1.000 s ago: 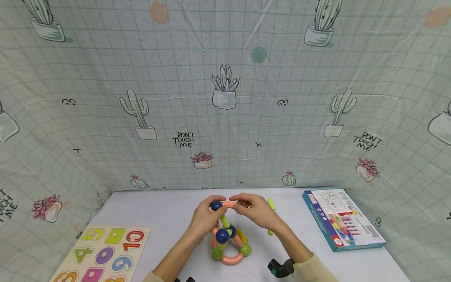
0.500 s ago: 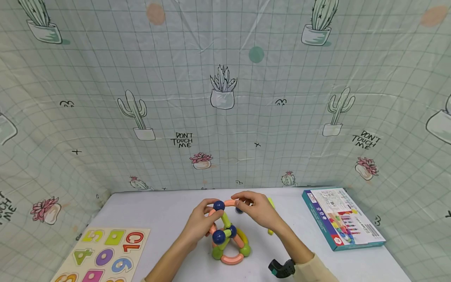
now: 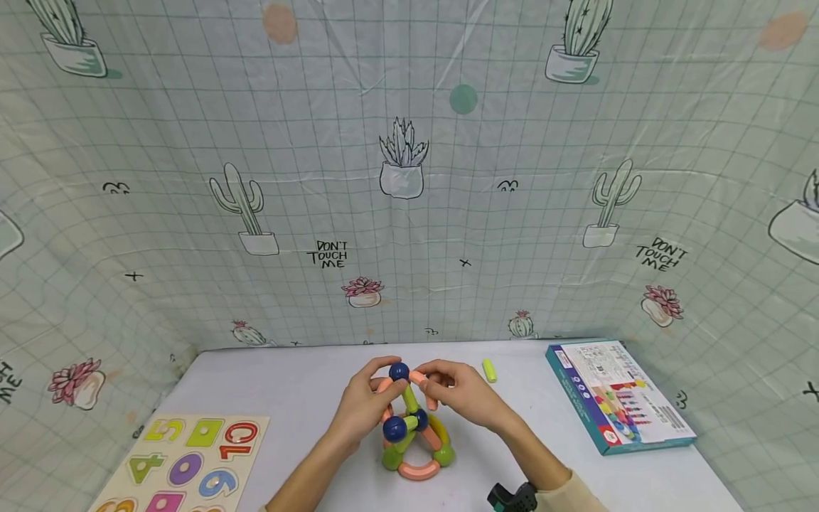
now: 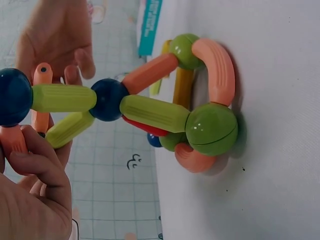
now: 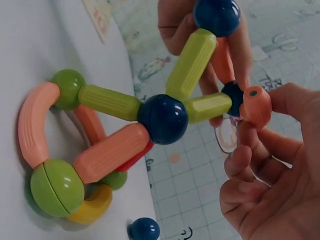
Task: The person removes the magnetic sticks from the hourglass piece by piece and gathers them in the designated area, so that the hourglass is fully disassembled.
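Observation:
A toy frame of coloured rods and balls [image 3: 412, 437] stands on the white table [image 3: 294, 391]; green balls [image 4: 212, 129] and a pink curved rod [image 4: 216, 65] form its base. A dark blue ball [image 3: 399, 370] tops it on a yellow-green rod [image 5: 191, 62]. My left hand [image 3: 376, 390] grips an orange rod [image 4: 12, 141] just under that ball. My right hand [image 3: 443, 382] pinches the end of another orange rod [image 5: 256, 106] beside the ball. A lower blue ball [image 5: 163, 118] joins several rods.
A number puzzle board [image 3: 185, 462] lies at the front left. A printed box [image 3: 617, 395] lies at the right. One loose yellow-green rod [image 3: 489, 370] rests behind my right hand, and a loose blue ball [image 5: 144, 230] sits on the table. A cactus-print sheet [image 3: 409, 178] walls the back and sides.
The orange rod in my right hand swung from lying level across the top to slanting down beside the top blue ball. My right hand drew inward, uncovering the loose yellow-green rod.

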`<control>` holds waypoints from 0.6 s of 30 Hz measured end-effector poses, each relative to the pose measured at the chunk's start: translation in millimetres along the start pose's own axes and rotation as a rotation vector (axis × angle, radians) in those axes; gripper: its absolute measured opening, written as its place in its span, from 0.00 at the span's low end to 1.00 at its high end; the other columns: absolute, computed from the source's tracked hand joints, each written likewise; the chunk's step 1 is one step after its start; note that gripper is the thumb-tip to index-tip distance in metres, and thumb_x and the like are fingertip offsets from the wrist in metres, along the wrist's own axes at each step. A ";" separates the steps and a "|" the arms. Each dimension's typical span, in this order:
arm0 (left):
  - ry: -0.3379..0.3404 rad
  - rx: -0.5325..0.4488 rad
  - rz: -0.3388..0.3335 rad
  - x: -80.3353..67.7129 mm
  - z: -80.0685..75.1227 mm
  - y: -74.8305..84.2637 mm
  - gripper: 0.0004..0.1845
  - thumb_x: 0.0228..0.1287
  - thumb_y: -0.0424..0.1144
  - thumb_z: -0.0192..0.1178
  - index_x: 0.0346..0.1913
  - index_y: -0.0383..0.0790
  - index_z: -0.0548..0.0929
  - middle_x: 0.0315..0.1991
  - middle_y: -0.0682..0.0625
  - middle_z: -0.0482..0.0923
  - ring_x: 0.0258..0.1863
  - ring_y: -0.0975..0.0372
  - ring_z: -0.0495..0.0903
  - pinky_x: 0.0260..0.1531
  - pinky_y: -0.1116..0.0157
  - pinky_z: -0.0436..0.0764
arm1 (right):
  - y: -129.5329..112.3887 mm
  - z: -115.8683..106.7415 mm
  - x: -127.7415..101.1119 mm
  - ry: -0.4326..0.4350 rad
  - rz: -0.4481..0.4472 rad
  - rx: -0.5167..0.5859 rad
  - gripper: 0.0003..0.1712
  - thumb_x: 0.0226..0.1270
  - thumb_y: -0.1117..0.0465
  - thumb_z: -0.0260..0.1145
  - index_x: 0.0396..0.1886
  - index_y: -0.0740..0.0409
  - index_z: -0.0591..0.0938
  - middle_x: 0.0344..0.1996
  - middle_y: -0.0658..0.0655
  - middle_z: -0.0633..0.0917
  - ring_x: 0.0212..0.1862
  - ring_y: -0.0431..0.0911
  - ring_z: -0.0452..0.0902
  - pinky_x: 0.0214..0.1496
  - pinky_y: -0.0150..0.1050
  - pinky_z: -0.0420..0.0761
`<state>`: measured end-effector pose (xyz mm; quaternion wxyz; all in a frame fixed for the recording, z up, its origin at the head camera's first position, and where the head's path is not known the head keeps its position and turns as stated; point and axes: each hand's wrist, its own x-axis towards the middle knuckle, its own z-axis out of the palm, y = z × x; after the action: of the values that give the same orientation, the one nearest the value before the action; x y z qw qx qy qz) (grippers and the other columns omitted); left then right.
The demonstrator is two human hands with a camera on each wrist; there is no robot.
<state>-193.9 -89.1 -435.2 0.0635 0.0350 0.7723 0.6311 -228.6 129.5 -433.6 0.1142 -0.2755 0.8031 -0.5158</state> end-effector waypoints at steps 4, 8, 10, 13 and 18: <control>-0.002 0.007 0.022 0.3 1.1 1.6 0.26 0.69 0.45 0.65 0.68 0.50 0.75 0.24 0.52 0.79 0.13 0.67 0.67 0.14 0.72 0.62 | 1.9 4.8 2.6 0.035 0.013 0.027 0.17 0.76 0.47 0.61 0.54 0.51 0.82 0.20 0.52 0.80 0.26 0.45 0.74 0.32 0.36 0.76; -0.023 0.006 0.038 0.4 1.8 2.7 0.25 0.68 0.44 0.66 0.67 0.49 0.76 0.27 0.50 0.83 0.12 0.67 0.68 0.14 0.73 0.64 | 4.0 7.8 3.3 0.055 0.025 0.033 0.15 0.75 0.46 0.62 0.50 0.50 0.81 0.18 0.51 0.79 0.24 0.41 0.74 0.31 0.36 0.76; -0.033 0.003 0.041 0.2 2.1 3.0 0.25 0.68 0.44 0.66 0.66 0.49 0.76 0.27 0.50 0.83 0.11 0.67 0.68 0.13 0.73 0.64 | 4.9 8.4 3.1 0.056 0.019 0.038 0.14 0.75 0.47 0.62 0.49 0.50 0.81 0.17 0.51 0.78 0.23 0.42 0.74 0.31 0.36 0.75; -0.040 0.000 0.045 0.0 2.3 3.1 0.24 0.67 0.44 0.67 0.65 0.49 0.77 0.27 0.51 0.83 0.11 0.67 0.69 0.13 0.73 0.64 | 5.9 8.4 3.5 0.064 0.011 0.031 0.13 0.75 0.47 0.62 0.48 0.50 0.81 0.16 0.51 0.77 0.22 0.42 0.73 0.31 0.35 0.74; -0.046 0.002 0.043 0.2 3.1 4.1 0.25 0.68 0.44 0.66 0.65 0.47 0.76 0.28 0.48 0.84 0.10 0.67 0.68 0.13 0.74 0.64 | 7.0 7.0 4.8 0.070 0.001 0.026 0.13 0.76 0.49 0.62 0.46 0.52 0.82 0.14 0.51 0.74 0.19 0.42 0.69 0.29 0.34 0.71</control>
<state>-193.8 -85.2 -431.7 0.0677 0.0661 0.7702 0.6307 -231.5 123.6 -442.4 0.0900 -0.2553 0.8001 -0.5353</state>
